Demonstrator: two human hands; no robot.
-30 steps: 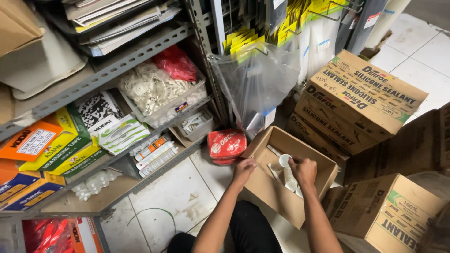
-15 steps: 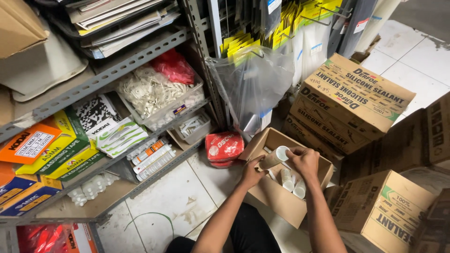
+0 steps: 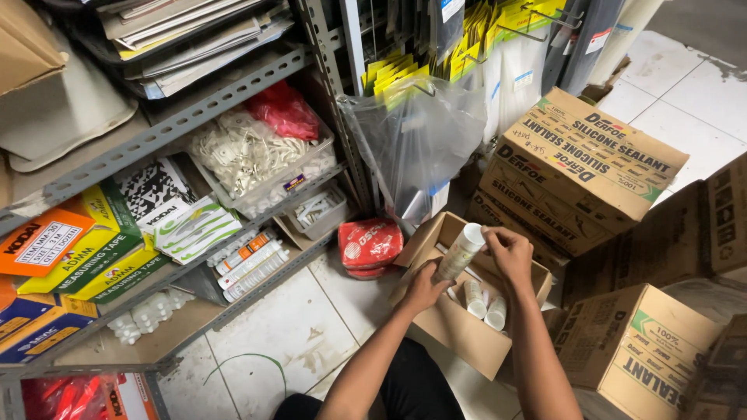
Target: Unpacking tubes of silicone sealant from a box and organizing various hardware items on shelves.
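Note:
Both my hands hold one white sealant tube [image 3: 461,251] above an open brown cardboard box [image 3: 447,327] on the floor. My right hand [image 3: 510,253] grips the tube's upper end. My left hand [image 3: 424,289] holds its lower end, just over the box. Inside the box stand more white tubes [image 3: 484,303], their round ends up.
Closed cardboard boxes [image 3: 591,167] are stacked to the right and behind, another [image 3: 634,354] at lower right. A red packet [image 3: 370,245] lies on the white tiled floor. A grey metal shelf [image 3: 171,124] at left holds white fittings, tape boxes and papers. A clear plastic bag [image 3: 420,140] hangs behind.
My hands reached into the box, took a white tube and raised it above the box. The view has moved slightly.

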